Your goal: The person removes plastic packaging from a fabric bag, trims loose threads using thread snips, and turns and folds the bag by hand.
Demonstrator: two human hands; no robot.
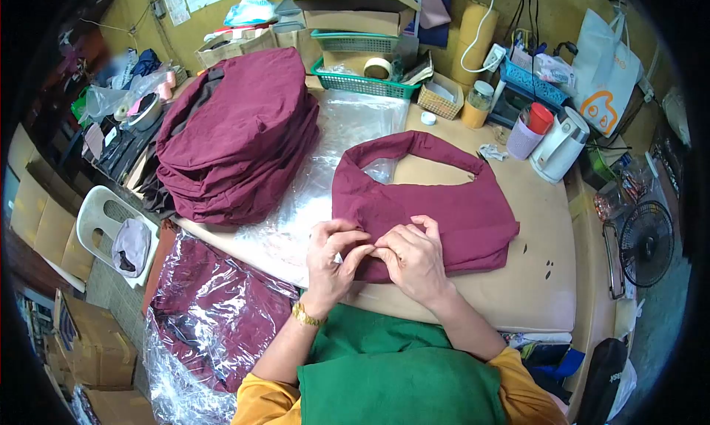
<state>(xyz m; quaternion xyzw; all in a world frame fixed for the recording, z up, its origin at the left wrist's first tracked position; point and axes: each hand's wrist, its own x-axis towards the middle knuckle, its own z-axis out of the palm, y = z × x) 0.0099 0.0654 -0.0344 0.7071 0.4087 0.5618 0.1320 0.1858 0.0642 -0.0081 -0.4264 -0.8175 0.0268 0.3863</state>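
A maroon fabric shoulder bag (444, 218) lies flat on the padded tan work table, its wide strap looped away from me. My left hand (334, 259) rests over the bag's near left part, thumb and fingers pinched together. Close against it, my right hand (411, 256) is closed too, and the fingertips of both hands meet just above the fabric. Whatever is pinched between them, cloth or something finer, is hidden by the fingers. To the left rises a pile of similar maroon bags (237, 137), partly on clear plastic sheeting (296, 196).
Plastic-wrapped maroon fabric (222, 314) sits below the table's left edge, near a white chair (103, 211). Green baskets (362, 85), a jar (478, 100), a purple tumbler (523, 138) and a white electric kettle (560, 145) line the back. A black fan (646, 244) stands right.
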